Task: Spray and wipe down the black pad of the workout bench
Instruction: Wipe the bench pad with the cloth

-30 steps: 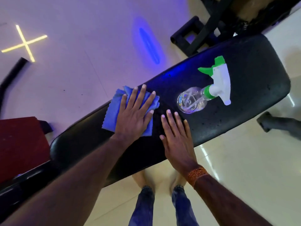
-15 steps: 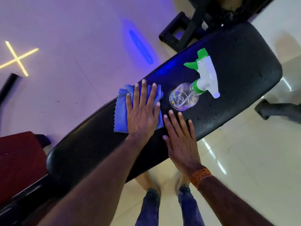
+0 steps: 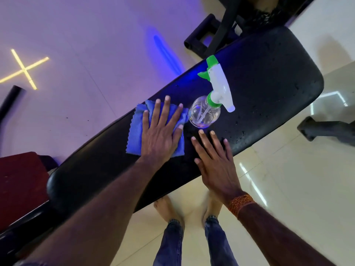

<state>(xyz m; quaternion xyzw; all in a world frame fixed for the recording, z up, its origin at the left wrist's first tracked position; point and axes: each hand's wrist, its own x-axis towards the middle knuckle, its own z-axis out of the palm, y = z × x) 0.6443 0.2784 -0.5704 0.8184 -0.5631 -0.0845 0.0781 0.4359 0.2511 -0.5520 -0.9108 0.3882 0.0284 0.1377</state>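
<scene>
The black bench pad (image 3: 269,89) runs diagonally from lower left to upper right, speckled with droplets at its right end. My left hand (image 3: 159,131) lies flat, fingers spread, pressing a blue cloth (image 3: 135,129) onto the pad's middle. The cloth's right edge touches a clear spray bottle (image 3: 204,112) with a white and green trigger head, standing on the pad. My right hand (image 3: 215,160) rests flat and empty on the pad's near edge, just below the bottle.
A dark red pad (image 3: 19,185) sits at the left. Black frame legs (image 3: 211,31) stand behind the bench and a black foot (image 3: 326,129) at the right. My bare feet (image 3: 169,210) stand on glossy tile under the pad's near edge.
My left hand has slid the blue cloth rightward along the pad until it meets the bottle. My right hand stays flat on the near edge.
</scene>
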